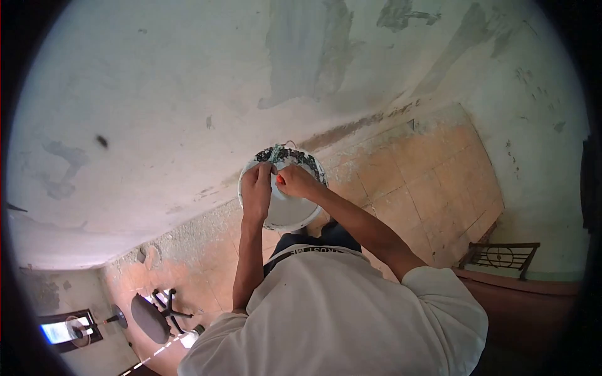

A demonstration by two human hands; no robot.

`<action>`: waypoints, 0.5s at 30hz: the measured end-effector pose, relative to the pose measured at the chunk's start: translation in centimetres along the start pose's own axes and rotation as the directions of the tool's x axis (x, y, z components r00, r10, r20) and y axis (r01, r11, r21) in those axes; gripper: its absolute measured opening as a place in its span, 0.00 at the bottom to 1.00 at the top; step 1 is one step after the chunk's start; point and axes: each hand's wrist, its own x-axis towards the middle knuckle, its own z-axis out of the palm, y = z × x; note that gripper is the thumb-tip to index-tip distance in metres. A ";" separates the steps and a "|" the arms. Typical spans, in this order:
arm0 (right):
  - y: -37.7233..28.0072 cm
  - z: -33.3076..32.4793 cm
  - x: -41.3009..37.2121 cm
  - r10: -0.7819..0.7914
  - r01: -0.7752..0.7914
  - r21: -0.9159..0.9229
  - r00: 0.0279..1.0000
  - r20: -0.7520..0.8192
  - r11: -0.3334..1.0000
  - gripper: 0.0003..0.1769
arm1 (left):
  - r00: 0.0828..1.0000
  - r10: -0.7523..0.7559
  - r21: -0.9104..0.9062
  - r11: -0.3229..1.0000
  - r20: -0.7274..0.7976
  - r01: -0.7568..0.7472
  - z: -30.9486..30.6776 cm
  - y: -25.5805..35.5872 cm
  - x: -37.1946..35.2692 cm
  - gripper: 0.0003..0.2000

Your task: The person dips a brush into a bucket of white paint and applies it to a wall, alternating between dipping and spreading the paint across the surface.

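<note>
Right in front of my body is a round white bucket [290,220], with dark, patchy stains on its far inner side and a pale grey-white area within. Both hands are over it, close together. My right hand [300,180] is closed around a small red-orange object [280,180], perhaps a handle; its kind is mostly hidden by the fingers. The fingers of my left hand [256,185] are pinched together at the bucket's left side, and what they hold is not clear. A green stringy bit [274,152] lies at the far rim, just beyond the fingertips.
A patched, pale wall [188,94] rises close ahead. Orange floor tiles [407,182] with dusty debris lie along its foot. An office chair [160,316] and a standing fan [81,329] are at lower left. A metal-railed piece of furniture [501,258] stands at right.
</note>
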 end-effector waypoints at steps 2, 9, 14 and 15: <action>0.3 1.1 0.2 -0.017 0.017 -0.020 1.000 0.012 1.000 0.11 | 1.000 -0.016 -0.004 1.000 -0.008 0.016 0.0 0.0 0.0 0.17; 1.7 4.5 -0.7 -0.043 0.043 0.043 0.999 0.013 0.998 0.10 | 1.000 0.015 0.016 1.000 0.012 -0.015 -0.6 -1.1 -0.5 0.18; -0.2 1.9 -1.7 0.032 -0.029 0.116 0.999 -0.021 0.993 0.09 | 1.000 0.007 0.005 1.000 -0.008 -0.007 -1.0 -0.6 -1.4 0.18; -0.6 0.8 -2.3 0.027 -0.024 0.114 0.999 -0.022 0.993 0.09 | 1.000 0.000 0.002 1.000 -0.024 0.000 -1.1 -0.5 -1.6 0.18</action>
